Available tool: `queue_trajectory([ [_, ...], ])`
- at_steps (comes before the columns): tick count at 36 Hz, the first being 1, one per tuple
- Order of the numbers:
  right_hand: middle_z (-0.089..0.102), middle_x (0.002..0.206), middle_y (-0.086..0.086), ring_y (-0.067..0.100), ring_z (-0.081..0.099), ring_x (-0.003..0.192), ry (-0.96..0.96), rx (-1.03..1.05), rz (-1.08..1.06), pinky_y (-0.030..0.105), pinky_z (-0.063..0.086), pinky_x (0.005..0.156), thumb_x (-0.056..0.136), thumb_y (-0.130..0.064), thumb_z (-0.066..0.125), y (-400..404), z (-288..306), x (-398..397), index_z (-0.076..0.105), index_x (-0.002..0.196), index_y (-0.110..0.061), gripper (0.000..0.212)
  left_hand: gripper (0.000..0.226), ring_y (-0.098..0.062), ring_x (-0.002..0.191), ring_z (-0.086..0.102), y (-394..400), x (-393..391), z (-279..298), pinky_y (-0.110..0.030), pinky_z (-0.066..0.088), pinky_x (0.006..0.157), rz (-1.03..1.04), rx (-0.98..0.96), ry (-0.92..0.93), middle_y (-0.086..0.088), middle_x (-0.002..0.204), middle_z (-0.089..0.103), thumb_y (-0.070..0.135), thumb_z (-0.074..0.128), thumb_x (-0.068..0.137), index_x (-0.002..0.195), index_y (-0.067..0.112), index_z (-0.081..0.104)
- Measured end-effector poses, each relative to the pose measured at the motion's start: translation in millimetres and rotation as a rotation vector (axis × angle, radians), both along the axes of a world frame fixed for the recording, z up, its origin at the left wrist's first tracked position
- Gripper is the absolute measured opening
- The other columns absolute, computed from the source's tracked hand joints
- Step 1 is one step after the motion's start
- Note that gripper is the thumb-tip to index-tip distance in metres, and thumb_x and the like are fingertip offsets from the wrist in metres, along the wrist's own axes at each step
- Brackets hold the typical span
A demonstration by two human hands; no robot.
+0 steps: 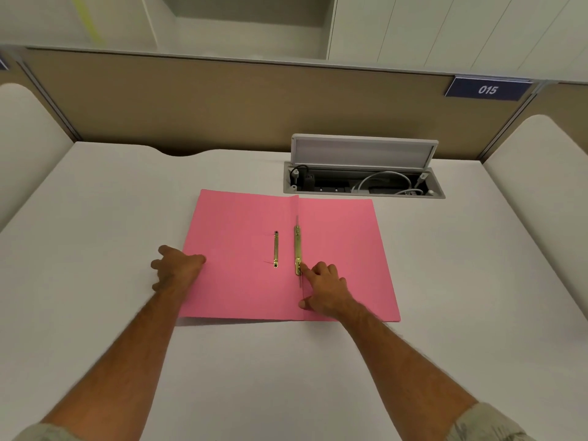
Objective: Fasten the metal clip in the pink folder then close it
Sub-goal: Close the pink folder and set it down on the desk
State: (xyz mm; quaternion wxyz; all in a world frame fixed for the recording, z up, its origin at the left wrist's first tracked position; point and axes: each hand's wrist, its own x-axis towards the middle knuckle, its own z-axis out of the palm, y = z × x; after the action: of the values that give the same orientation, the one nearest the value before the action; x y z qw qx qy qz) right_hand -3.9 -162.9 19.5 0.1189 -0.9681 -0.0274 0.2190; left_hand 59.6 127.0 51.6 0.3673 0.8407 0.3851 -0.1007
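Observation:
The pink folder lies open and flat on the white desk. A gold metal clip bar runs along the spine fold. A second, thinner gold strip lies loose on the left flap. My right hand rests on the right flap, its index fingertip touching the near end of the clip bar and its thumb on the fold. My left hand lies at the folder's left edge, with a fingertip pressing on the pink flap. Neither hand holds anything.
An open cable box with its lid raised sits in the desk just behind the folder's right flap, with plugs and white cables inside. A brown partition with a blue "015" sign stands behind the white desk.

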Motion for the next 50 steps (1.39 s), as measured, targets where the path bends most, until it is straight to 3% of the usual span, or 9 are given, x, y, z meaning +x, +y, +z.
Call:
queue_trajectory([
  [9,0.036,0.146,0.010,0.029,0.032,0.134,0.002,0.017,-0.014,0.050,0.039,0.108,0.086,-0.045,0.073,1,4,-3,0.016,0.160,-0.024,0.096,0.034,-0.045,0.114,0.059,-15,-3,19,-0.052,0.040,0.104,-0.073,0.146,-0.061,-0.024,0.123,0.062,0.014,0.058,0.090,0.121,-0.002,0.055],
  [12,0.036,0.146,0.010,0.029,0.032,0.133,0.007,0.026,-0.019,0.050,0.039,0.107,0.086,-0.045,0.073,1,4,-4,0.014,0.160,-0.024,0.097,0.032,-0.046,0.111,0.061,-16,-4,29,-0.052,0.047,0.101,-0.118,0.173,-0.120,-0.025,0.121,0.064,0.014,0.054,0.093,0.121,-0.003,0.055],
  [17,0.035,0.148,0.010,0.030,0.032,0.134,0.022,0.037,-0.033,0.052,0.038,0.108,0.085,-0.045,0.074,1,6,-3,0.010,0.161,-0.023,0.101,0.025,-0.046,0.096,0.066,-14,-2,51,-0.040,0.050,0.075,-0.162,0.166,-0.248,-0.026,0.107,0.070,0.008,0.051,0.093,0.105,-0.007,0.067],
  [22,0.036,0.147,0.010,0.031,0.032,0.134,0.026,0.063,-0.063,0.053,0.038,0.108,0.082,-0.044,0.077,2,10,-3,0.007,0.160,-0.024,0.107,0.025,-0.041,0.082,0.066,-19,-1,77,-0.038,0.052,0.071,-0.174,0.149,-0.342,-0.021,0.089,0.070,0.010,0.052,0.094,0.090,-0.004,0.073],
  [28,0.040,0.150,0.013,0.034,0.034,0.138,0.031,0.132,-0.178,0.054,0.036,0.112,0.082,-0.045,0.077,-2,20,6,0.005,0.161,-0.027,0.108,0.030,-0.025,0.054,0.046,-33,-3,100,-0.026,0.036,0.055,-0.247,0.058,-0.424,-0.006,0.056,0.047,0.008,0.053,0.085,0.055,0.009,0.052],
  [36,0.054,0.140,0.012,0.032,0.045,0.128,-0.174,0.214,-0.342,0.053,0.042,0.107,0.090,-0.045,0.070,-29,50,18,0.026,0.157,-0.029,0.082,0.040,-0.023,0.055,0.054,-77,-4,126,-0.026,0.043,0.059,-0.381,-0.044,-0.520,-0.013,0.058,0.058,0.022,0.059,0.096,0.061,0.003,0.062],
  [40,0.057,0.138,0.010,0.031,0.046,0.127,-0.266,0.273,-0.376,0.054,0.044,0.105,0.092,-0.045,0.066,-41,71,23,0.036,0.153,-0.029,0.070,0.038,-0.034,0.060,0.063,-110,-7,134,-0.034,0.051,0.061,-0.433,-0.101,-0.572,-0.026,0.073,0.068,0.022,0.060,0.095,0.068,-0.002,0.069],
  [44,0.062,0.130,0.009,0.029,0.050,0.122,-0.372,0.337,-0.426,0.051,0.047,0.103,0.096,-0.037,0.064,-50,93,26,0.046,0.148,-0.026,0.057,0.033,-0.037,0.073,0.072,-138,-10,134,-0.045,0.064,0.069,-0.458,-0.178,-0.592,-0.022,0.078,0.072,0.023,0.059,0.095,0.075,0.001,0.074],
  [50,0.067,0.121,0.007,0.026,0.059,0.115,-0.516,0.457,-0.511,0.045,0.053,0.097,0.097,-0.030,0.063,-64,125,25,0.057,0.140,-0.022,0.044,0.025,-0.021,0.070,0.073,-178,-17,133,-0.027,0.059,0.057,-0.485,-0.287,-0.574,-0.006,0.076,0.074,0.025,0.065,0.094,0.082,0.006,0.075],
])
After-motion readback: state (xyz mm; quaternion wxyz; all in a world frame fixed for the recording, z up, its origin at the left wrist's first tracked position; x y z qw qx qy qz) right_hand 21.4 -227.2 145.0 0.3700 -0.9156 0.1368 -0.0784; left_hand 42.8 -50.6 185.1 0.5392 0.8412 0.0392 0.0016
